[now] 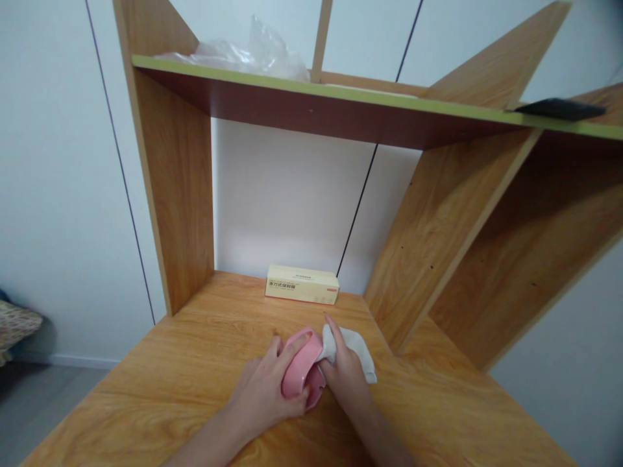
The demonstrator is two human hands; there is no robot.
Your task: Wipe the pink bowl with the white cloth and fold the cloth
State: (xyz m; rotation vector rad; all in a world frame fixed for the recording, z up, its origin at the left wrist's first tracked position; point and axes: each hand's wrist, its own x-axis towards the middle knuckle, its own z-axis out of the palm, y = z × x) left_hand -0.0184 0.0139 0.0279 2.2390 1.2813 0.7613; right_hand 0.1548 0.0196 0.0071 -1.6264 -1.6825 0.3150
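Low over the wooden desk, my left hand (265, 384) is wrapped round a glossy pink container (302, 364), which is tilted with its hollow side toward the right. Its exact kind does not show. My right hand (346, 371) is closed on a white cloth (359, 350). Part of the cloth is pressed against the pink container's right edge, and the rest hangs out past the hand to the right. The fingertips of the right hand are partly hidden by the cloth and the container.
A cream box (302, 285) with printed lettering lies at the back of the desk (160, 389). Wooden uprights (178, 194) flank it. Overhead runs a shelf (311, 107) bearing a clear plastic bag (253, 55) and a flat black object (559, 109).
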